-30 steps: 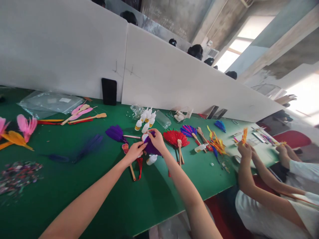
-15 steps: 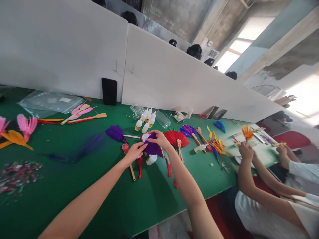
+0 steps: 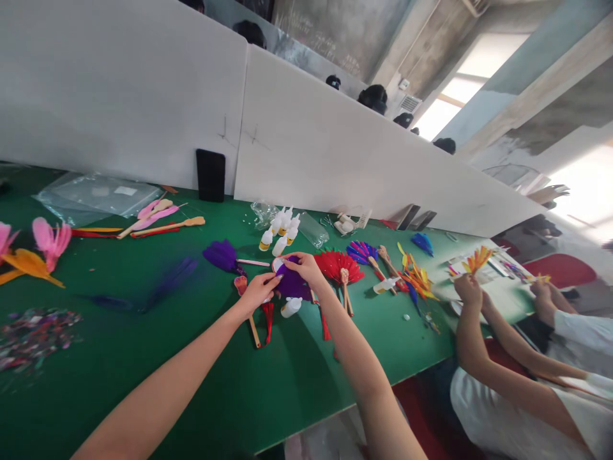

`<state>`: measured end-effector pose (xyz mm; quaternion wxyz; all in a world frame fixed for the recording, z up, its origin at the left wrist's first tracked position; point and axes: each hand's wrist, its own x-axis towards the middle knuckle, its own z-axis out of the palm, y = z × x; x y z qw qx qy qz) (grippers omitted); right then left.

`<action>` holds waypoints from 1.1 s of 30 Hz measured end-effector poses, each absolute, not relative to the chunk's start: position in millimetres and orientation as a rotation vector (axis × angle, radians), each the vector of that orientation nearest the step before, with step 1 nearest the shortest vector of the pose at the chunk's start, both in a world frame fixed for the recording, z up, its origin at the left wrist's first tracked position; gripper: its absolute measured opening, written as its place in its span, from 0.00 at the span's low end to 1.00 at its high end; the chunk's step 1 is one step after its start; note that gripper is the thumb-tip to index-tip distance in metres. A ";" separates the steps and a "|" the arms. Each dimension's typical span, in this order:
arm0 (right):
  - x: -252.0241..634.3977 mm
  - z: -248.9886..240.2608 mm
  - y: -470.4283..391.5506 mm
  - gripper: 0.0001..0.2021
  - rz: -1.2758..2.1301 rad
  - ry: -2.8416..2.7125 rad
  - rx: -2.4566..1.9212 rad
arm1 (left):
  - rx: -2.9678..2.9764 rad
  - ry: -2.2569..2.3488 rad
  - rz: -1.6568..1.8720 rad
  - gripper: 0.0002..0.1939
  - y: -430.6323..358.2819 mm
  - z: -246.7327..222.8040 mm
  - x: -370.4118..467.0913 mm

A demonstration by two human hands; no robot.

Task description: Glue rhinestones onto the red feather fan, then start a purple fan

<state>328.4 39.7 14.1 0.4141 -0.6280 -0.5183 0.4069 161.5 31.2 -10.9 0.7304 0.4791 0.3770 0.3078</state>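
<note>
Between my two hands is a purple feather piece (image 3: 292, 283) with a pale round part at its upper left. My left hand (image 3: 258, 292) pinches its left edge, and my right hand (image 3: 304, 267) holds its top edge with bent fingers. Just below stands a white glue bottle (image 3: 291, 307). A wooden stick with a red tassel (image 3: 268, 322) lies under my left hand. Left of my hands is a purple feather fan (image 3: 221, 256) with a pale handle. To the right lies a red feather fan (image 3: 339, 267), partly behind my right wrist.
Several glue bottles (image 3: 282, 225) stand behind my hands. A black phone (image 3: 211, 176) leans on the white partition (image 3: 335, 134). Pink feathers (image 3: 52, 243) and colourful scraps (image 3: 36, 338) lie left. At right, a person's hands (image 3: 469, 291) hold orange feathers (image 3: 477, 259).
My right hand has shifted slightly to the left over the purple piece, and my left hand hardly moves. The neighbour's orange feathers have tilted to the right.
</note>
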 end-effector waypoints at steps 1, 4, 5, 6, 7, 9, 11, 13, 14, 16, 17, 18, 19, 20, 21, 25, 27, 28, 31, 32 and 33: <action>328.5 13.7 40.3 0.16 1.017 -1.299 -1.586 | 1.053 0.832 0.677 0.23 31.3 -10.6 161.3; 329.9 12.9 42.8 0.17 0.982 -1.293 -1.616 | 1.052 0.838 0.671 0.22 31.3 -10.1 161.3; 330.4 12.5 43.9 0.17 0.965 -1.294 -1.626 | 1.052 0.840 0.668 0.21 31.3 -9.9 161.5; 331.0 12.0 45.2 0.17 0.947 -1.295 -1.636 | 1.054 0.842 0.667 0.21 31.2 -9.8 161.6; 331.4 11.2 46.6 0.17 0.930 -1.297 -1.648 | 1.055 0.845 0.666 0.20 31.1 -9.6 161.8; 331.8 8.8 49.9 0.16 0.905 -1.303 -1.680 | 1.058 0.849 0.666 0.19 30.9 -9.2 162.1; 332.1 5.6 53.7 0.15 0.885 -1.310 -1.725 | 1.062 0.853 0.662 0.18 30.9 -9.2 162.3; 333.2 2.7 57.5 0.13 0.870 -1.318 -1.775 | 1.068 0.855 0.654 0.18 31.3 -9.9 162.6; 334.2 1.6 59.2 0.13 0.865 -1.323 -1.801 | 1.070 0.856 0.650 0.17 31.5 -10.5 162.7; 337.1 0.6 61.6 0.14 0.860 -1.333 -1.851 | 1.074 0.857 0.642 0.18 32.1 -11.5 162.7; 338.9 0.8 62.2 0.15 0.860 -1.338 -1.874 | 1.076 0.856 0.639 0.18 32.2 -11.8 162.6; 340.6 1.3 62.5 0.15 0.860 -1.344 -1.895 | 1.078 0.855 0.636 0.18 32.2 -11.9 162.5; 342.1 2.1 62.5 0.16 0.861 -1.350 -1.913 | 1.082 0.854 0.635 0.18 32.1 -11.6 162.2; 343.4 3.1 62.2 0.16 0.862 -1.356 -1.927 | 1.086 0.853 0.636 0.18 31.8 -11.1 161.8; 344.5 4.4 61.9 0.15 0.864 -1.361 -1.937 | 1.091 0.852 0.638 0.17 31.3 -10.3 161.4; 345.8 12.4 58.8 0.15 0.883 -1.365 -1.935 | 1.108 0.853 0.663 0.18 28.5 -6.6 160.1; 344.8 18.2 54.5 0.17 0.931 -1.367 -1.904 | 1.112 0.859 0.690 0.18 27.6 -5.7 160.2; 343.7 21.3 51.3 0.20 0.971 -1.372 -1.879 | 1.114 0.864 0.706 0.19 27.4 -5.6 160.4; 337.6 29.2 38.7 0.22 1.106 -1.388 -1.777 | 1.119 0.894 0.758 0.18 28.4 -5.8 161.1; 334.7 30.9 34.4 0.21 1.131 -1.388 -1.746 | 1.122 0.907 0.775 0.17 29.0 -5.7 161.2; 331.5 32.1 30.6 0.20 1.134 -1.382 -1.722 | 1.125 0.919 0.791 0.16 29.8 -5.5 161.2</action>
